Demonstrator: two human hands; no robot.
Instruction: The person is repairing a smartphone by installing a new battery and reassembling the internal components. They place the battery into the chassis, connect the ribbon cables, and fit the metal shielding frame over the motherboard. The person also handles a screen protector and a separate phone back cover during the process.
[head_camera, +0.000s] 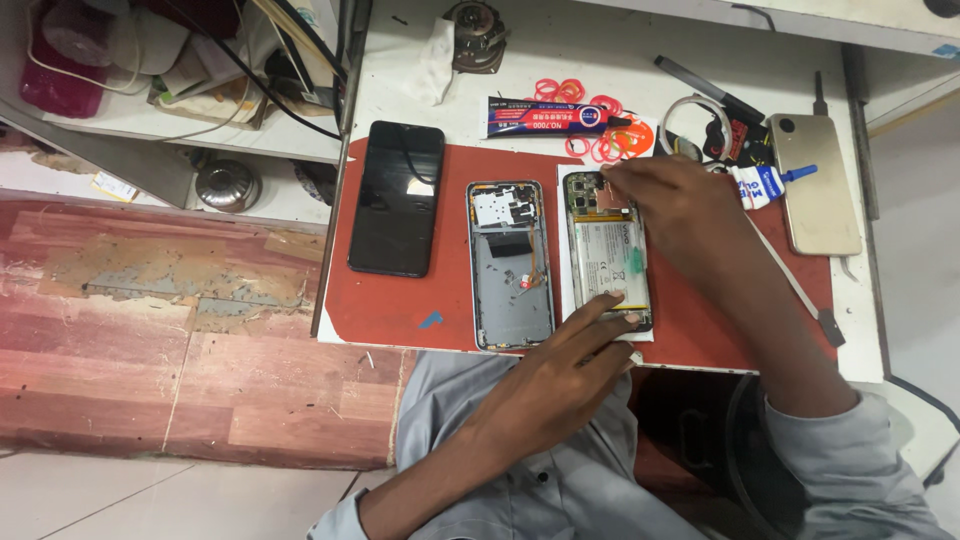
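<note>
While the left hand (560, 375) presses its fingertips flat on the bottom edge of the opened phone (607, 250), nothing is clasped in it; the fingers lie stretched out, steadying the device from below. At the top end of the same phone the right hand (675, 205) has its fingers drawn together over the upper corner by the camera area, and whether they pinch a small part or tool there cannot be told, since the fingertips hide it. The opened phone lies face down just right of the frame's centre, its battery and circuit board showing, on a white sheet atop a red work mat (400, 300). Just left of it, side by side, lies a grey back housing (510, 265) with an orange ribbon inside. Further left on the mat sits a black phone screen (397, 197). Above the mat, on the white table (600, 50), a black and red glue tube (550, 118) lies near a scatter of red rubber bands (605, 140). Toward the right edge rests a gold phone (815, 185), with a small white and blue tube (765, 185) beside it. A thin metal pry tool (800, 290) slants across the mat at right.
</note>
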